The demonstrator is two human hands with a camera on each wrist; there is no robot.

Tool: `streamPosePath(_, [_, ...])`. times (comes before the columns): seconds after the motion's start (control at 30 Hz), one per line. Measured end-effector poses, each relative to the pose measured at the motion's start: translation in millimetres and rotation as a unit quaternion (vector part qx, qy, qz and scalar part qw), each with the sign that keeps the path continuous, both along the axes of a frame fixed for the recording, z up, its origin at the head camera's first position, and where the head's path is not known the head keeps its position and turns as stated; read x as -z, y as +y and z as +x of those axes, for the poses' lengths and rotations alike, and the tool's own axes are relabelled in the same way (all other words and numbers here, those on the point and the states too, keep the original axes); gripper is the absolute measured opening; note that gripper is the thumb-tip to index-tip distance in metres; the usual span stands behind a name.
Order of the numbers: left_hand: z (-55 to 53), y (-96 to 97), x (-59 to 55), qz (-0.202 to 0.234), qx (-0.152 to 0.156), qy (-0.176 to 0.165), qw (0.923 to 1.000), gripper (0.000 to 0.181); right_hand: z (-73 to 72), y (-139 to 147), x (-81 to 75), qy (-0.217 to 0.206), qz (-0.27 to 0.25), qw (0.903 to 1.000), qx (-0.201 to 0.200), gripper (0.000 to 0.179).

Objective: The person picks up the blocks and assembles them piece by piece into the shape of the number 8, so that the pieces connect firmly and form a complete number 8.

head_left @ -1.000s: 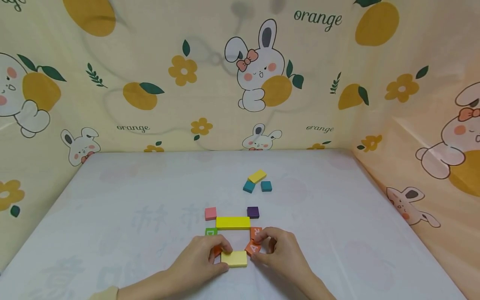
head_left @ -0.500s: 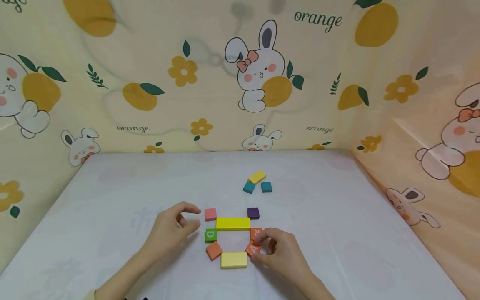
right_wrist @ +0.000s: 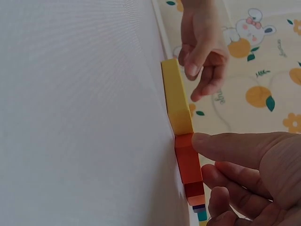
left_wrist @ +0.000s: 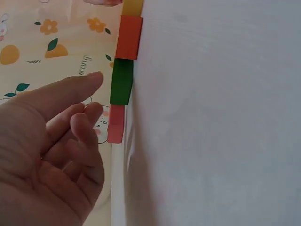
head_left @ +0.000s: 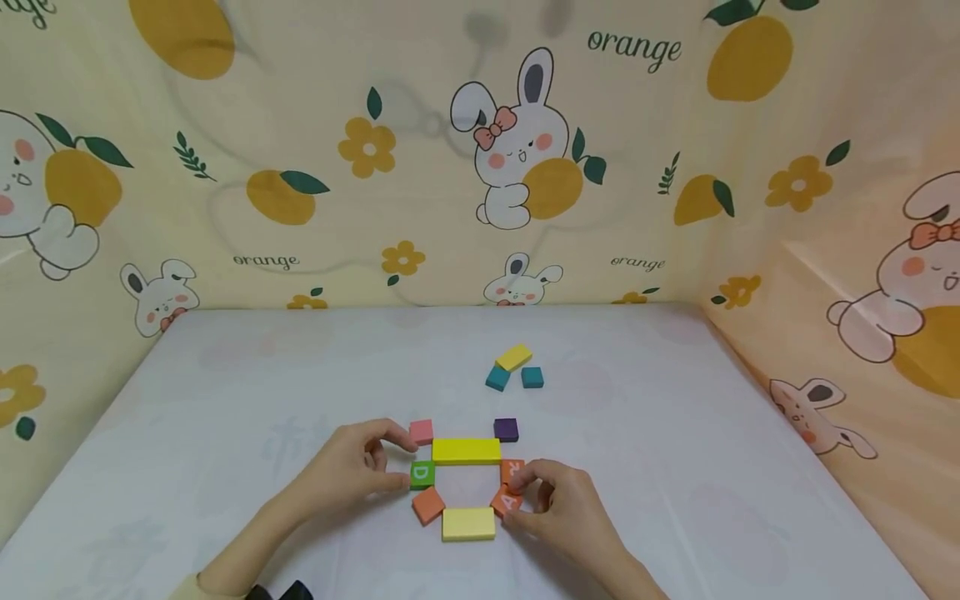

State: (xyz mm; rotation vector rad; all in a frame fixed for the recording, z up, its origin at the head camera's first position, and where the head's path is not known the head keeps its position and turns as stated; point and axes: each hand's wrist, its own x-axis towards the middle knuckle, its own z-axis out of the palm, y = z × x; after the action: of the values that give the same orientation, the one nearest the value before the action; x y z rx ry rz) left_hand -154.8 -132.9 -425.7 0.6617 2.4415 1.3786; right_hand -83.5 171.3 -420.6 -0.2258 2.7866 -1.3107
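Note:
In the head view my left hand [head_left: 352, 462] is beside the left column of blocks, thumb tip near the green block [head_left: 422, 474] marked D and index finger near the pink block [head_left: 422, 432]. The left wrist view shows nothing between its fingers. My right hand [head_left: 562, 504] pinches the tilted orange block [head_left: 506, 502] marked A, thumb at its lower corner and index finger at its upper side. Above that lies another orange block [head_left: 512, 469] with a letter on it. A pale yellow block [head_left: 468, 524] lies between the tilted orange block and a plain orange block [head_left: 428, 506].
A long bright yellow block [head_left: 467, 452] spans the two columns. A purple block [head_left: 506, 429] sits at its upper right. Farther back lie a yellow block [head_left: 514, 357] and two teal blocks [head_left: 532, 377]. A patterned cloth [head_left: 420, 192] backs the white table [head_left: 225, 400].
My left hand let go of the pale yellow block, swung left and away to beside the pink block, then came in close to the green block. The right hand stayed at the orange block.

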Motion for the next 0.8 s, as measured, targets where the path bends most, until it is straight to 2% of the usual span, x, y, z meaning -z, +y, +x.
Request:
streamPosePath(0.13, [-1.0,-0.5,2.5,0.0,0.016,-0.008,0.9998,0.035,-0.2,-0.7,0.7,-0.004,0.004,1.0,0.0,0.028])
streamPosePath(0.27, [-2.5,0.5,4.0,0.0,0.025,-0.001,0.9997,0.032,-1.0,-0.9,0.4,-0.009,0.008,0.9999,0.004,0.028])
streamPosePath(0.43, [-4.0,2.1,3.9,0.007,0.026,0.006,0.9996,0.03,-0.7,0.5,0.0,-0.004,0.009,0.9999,-0.001,0.028])
streamPosePath(0.63, [-4.5,3.0,3.5,-0.009,0.02,0.011,0.9997,0.029,-0.4,-0.2,-1.5,-0.004,0.008,1.0,-0.003,0.028])
streamPosePath(0.8, [-3.6,4.1,2.7,-0.015,0.029,0.011,0.9994,0.032,-0.4,-0.3,-1.6,-0.01,0.01,0.9999,-0.001,0.028])
